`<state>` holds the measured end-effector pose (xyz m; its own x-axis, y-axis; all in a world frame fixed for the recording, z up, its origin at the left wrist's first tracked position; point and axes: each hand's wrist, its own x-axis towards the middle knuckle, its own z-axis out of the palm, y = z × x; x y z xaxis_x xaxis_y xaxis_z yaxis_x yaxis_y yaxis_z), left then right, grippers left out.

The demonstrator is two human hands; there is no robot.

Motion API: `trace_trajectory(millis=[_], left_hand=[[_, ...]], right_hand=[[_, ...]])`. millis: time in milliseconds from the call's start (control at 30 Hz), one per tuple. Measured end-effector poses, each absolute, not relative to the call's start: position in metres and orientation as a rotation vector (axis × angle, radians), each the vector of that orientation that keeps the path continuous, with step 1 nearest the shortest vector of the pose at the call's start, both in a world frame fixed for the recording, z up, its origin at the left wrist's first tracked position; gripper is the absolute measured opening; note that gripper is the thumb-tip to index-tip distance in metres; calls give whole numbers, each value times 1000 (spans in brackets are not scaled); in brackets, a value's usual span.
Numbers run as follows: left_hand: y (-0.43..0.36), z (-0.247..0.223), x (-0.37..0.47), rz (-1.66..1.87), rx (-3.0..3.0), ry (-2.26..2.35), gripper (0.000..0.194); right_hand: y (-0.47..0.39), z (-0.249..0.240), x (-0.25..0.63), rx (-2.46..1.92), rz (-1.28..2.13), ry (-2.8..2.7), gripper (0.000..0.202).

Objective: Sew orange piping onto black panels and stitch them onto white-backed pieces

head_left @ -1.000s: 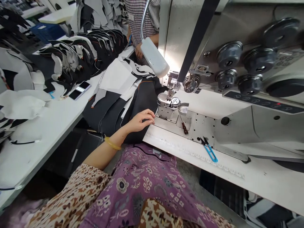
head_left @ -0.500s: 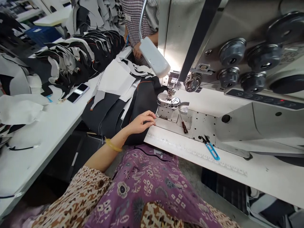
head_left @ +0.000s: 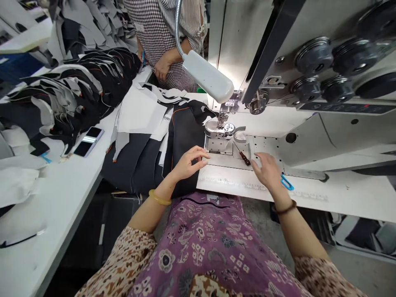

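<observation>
My left hand (head_left: 190, 163) hovers at the left edge of the sewing machine bed, thumb and fingers apart, holding nothing I can see. Beside it lie black fabric panels (head_left: 185, 140) with orange stitching. My right hand (head_left: 267, 172) is over the bed, thumb and fingers spread. Near its fingertips rests a thin-shafted tool with a red-brown handle (head_left: 245, 158). Partly hidden under this hand are thread snips, with only their blue loop (head_left: 287, 182) showing. Ahead of both hands are the presser foot (head_left: 222, 119) and a metal bobbin case area (head_left: 213, 128).
A lamp (head_left: 210, 76) on a bendy neck hangs beside the machine head. To the left, a white table (head_left: 64, 198) bears a phone (head_left: 88, 141) and stacked black and white pieces (head_left: 89, 82). A co-worker in a checked apron (head_left: 151, 33) stands behind. A ruler strip (head_left: 229, 182) runs along the front edge.
My right hand has come into view from the lower right and now covers most of the snips. My left hand stays by the bed's edge. The camera view has shifted somewhat.
</observation>
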<state>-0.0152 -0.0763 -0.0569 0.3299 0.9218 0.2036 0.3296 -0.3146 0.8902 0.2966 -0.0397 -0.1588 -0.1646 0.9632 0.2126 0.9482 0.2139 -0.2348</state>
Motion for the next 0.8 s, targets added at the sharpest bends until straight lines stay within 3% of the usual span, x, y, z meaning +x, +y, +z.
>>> trace_trajectory(millis=[100, 200, 367, 533, 800], left_hand=[[-74, -61, -14, 1049, 1732, 1156, 27], [-69, -65, -12, 1168, 1585, 1290, 31], [-59, -69, -11, 1169, 1557, 1561, 25], [-58, -68, -19, 1202, 1582, 1593, 25], [-59, -70, -30, 1280, 1434, 1505, 26]], right_hand=[[-31, -172, 270, -1973, 260, -2064, 48], [-21, -184, 256, -1998, 386, -2003, 40], [-15, -187, 271, -2063, 529, -1634, 32], [-30, -141, 284, -1910, 533, -1392, 35], [-18, -50, 237, -1879, 48, -1997, 32]])
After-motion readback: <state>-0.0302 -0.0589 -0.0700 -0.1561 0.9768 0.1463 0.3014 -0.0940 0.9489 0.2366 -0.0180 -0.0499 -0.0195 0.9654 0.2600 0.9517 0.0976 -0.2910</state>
